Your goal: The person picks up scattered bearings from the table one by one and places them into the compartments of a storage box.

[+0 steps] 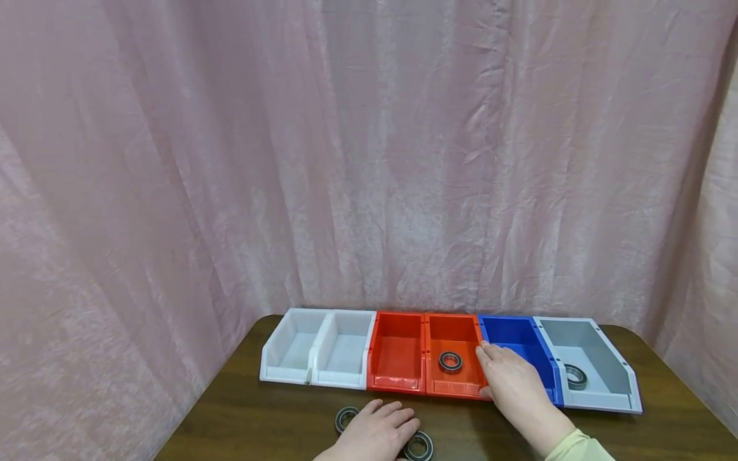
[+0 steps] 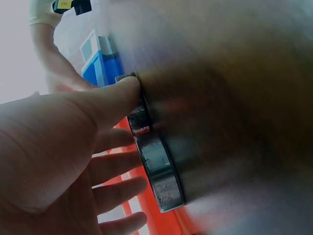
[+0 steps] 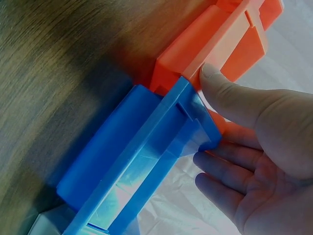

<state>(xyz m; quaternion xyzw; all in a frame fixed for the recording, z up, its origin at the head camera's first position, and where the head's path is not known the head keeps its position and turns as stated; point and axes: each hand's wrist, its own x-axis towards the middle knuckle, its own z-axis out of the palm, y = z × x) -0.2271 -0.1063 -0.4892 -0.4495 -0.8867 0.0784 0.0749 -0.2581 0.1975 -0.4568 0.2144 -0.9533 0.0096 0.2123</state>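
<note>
My left hand [image 1: 375, 432] reaches low over the wood table, fingers spread and fairly straight. A ball bearing [image 1: 346, 419] shows beside it on the left and a second bearing [image 1: 418, 445] on the right, partly covered by the hand. In the left wrist view, the thumb tip lies at the edge of the nearer-to-thumb bearing [image 2: 139, 119]; the other bearing [image 2: 161, 174] is by the fingers. My right hand [image 1: 513, 384] stretches over the wall between the right red bin [image 1: 455, 387] and the blue bin [image 3: 124, 147]. Its thumb touches the red rim; no bearing shows in it.
A bearing [image 1: 450, 362] lies in the right red bin, another bearing [image 1: 576, 377] in the grey bin [image 1: 611, 401] at far right. Two white bins [image 1: 340, 379] and another red bin [image 1: 398, 383] continue the row leftward. A pink curtain [image 1: 403, 160] hangs behind the table [image 1: 242, 416].
</note>
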